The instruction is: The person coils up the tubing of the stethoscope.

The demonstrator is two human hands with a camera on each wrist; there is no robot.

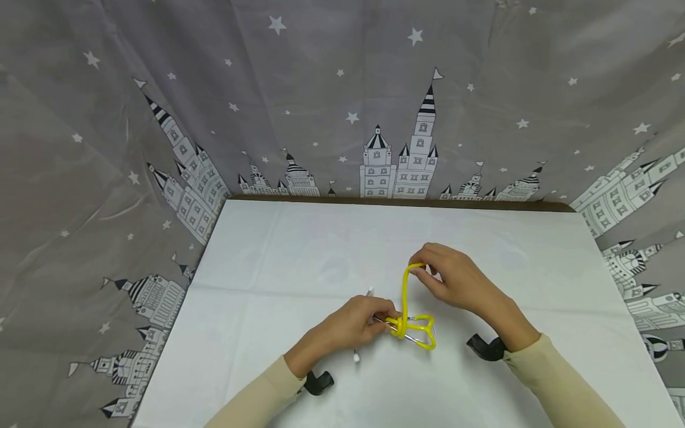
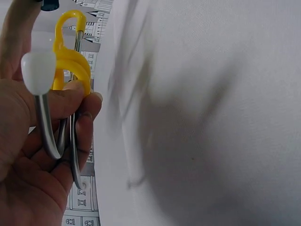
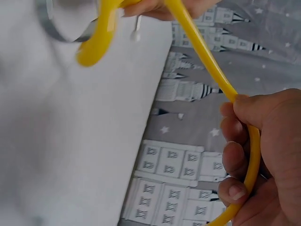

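Observation:
My left hand (image 1: pixel 353 324) pinches a stethoscope (image 1: pixel 400 328) between thumb and fingers, where yellow tubing is wrapped around the metal ear tubes. White ear tips (image 1: pixel 356 356) stick out on either side of that hand; one ear tip (image 2: pixel 38 73) is large in the left wrist view. Up and to the right, my right hand (image 1: pixel 455 279) grips a free length of the yellow tubing (image 3: pixel 202 47), which rises from the wrap to its fingers. In the right wrist view this length runs under the thumb and across curled fingers. Yellow loops (image 1: pixel 428 333) extend right of the wrap.
Both hands are over a white-covered table (image 1: pixel 257 255) with a dark back edge (image 1: pixel 342 201). A grey curtain (image 1: pixel 321 77) printed with castles and stars hangs behind and beside it. Black wrist mounts (image 1: pixel 486 348) sit at both sleeves.

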